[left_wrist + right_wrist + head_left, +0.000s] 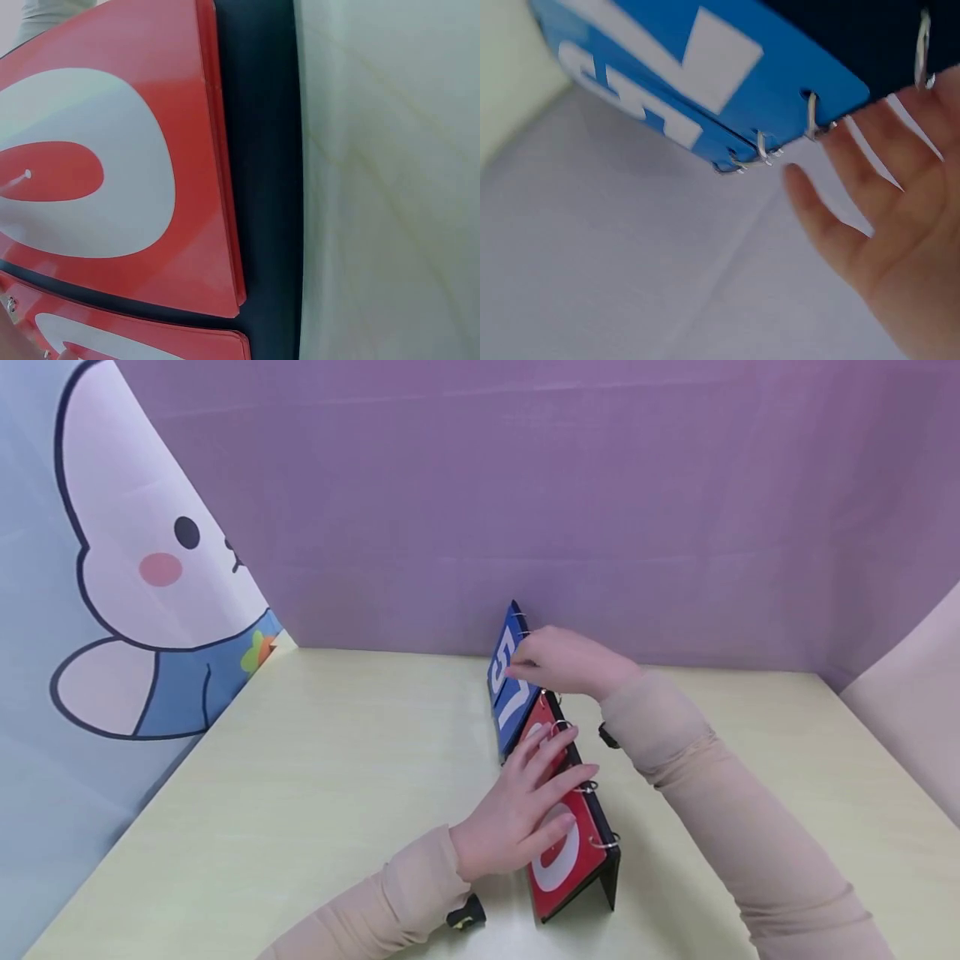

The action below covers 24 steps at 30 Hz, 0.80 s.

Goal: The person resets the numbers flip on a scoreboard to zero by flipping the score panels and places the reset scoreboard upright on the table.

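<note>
A tabletop flip scoreboard with a black tent-shaped frame (611, 868) stands lengthwise on the table. Its near half carries red cards (583, 843) with white zeros, its far half blue cards (506, 652) with white digits, one a 5. Metal rings join the cards to the top edge. My left hand (510, 810) lies over the red cards, fingers spread toward the rings. At the top edge of the blue cards is my right hand (566, 662), its fingertips in front of a digit. The right wrist view shows several of its fingers extended near the rings (812, 116).
The pale table (337, 760) extends on both sides of the scoreboard. A purple cloth (525, 485) hangs behind it, and a light blue cloth with a cartoon animal (120, 552) hangs at the left. Small black pieces (467, 913) show beside both wrists.
</note>
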Each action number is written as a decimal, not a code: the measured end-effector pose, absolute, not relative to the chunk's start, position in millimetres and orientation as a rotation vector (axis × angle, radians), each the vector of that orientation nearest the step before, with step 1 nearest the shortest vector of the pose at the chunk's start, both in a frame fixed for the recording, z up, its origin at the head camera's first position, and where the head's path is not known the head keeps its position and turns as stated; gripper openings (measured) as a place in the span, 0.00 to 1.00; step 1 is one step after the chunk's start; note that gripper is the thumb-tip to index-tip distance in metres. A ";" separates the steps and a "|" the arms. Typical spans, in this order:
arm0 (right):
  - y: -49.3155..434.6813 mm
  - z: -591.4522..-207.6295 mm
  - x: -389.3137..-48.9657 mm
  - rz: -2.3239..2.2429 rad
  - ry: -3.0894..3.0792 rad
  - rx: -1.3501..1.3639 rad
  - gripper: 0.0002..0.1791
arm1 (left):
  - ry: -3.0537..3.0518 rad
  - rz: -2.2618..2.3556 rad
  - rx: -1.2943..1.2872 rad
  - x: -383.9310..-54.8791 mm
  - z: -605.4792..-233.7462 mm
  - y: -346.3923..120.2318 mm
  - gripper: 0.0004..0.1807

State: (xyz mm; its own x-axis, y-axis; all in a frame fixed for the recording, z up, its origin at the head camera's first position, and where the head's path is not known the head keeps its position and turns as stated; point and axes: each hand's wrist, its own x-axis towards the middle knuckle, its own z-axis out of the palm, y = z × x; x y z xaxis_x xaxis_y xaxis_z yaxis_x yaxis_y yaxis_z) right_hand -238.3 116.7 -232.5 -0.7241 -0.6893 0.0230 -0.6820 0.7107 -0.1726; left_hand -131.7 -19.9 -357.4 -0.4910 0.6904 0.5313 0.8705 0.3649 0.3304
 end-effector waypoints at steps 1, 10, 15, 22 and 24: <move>120.2 -235.1 -238.6 -0.374 2.889 -1.135 0.14 | -2.327 -0.845 -1.378 -131.6 -357.5 -20.1 0.31; 171.6 -288.1 -235.0 -1.609 2.661 -0.515 0.20 | -2.366 -0.892 -1.376 -131.1 -357.1 -20.9 0.27; 188.4 -324.6 -232.2 -1.829 2.414 -0.330 0.24 | -2.358 -0.871 -1.373 -130.5 -356.2 -21.3 0.27; 197.9 -357.2 -231.5 -2.059 1.924 -0.111 0.28 | -2.329 -0.815 -1.379 -130.5 -355.3 -21.3 0.27; 200.3 -363.8 -231.4 -2.093 1.786 -0.100 0.30 | -2.333 -0.812 -1.378 -130.4 -355.5 -21.1 0.27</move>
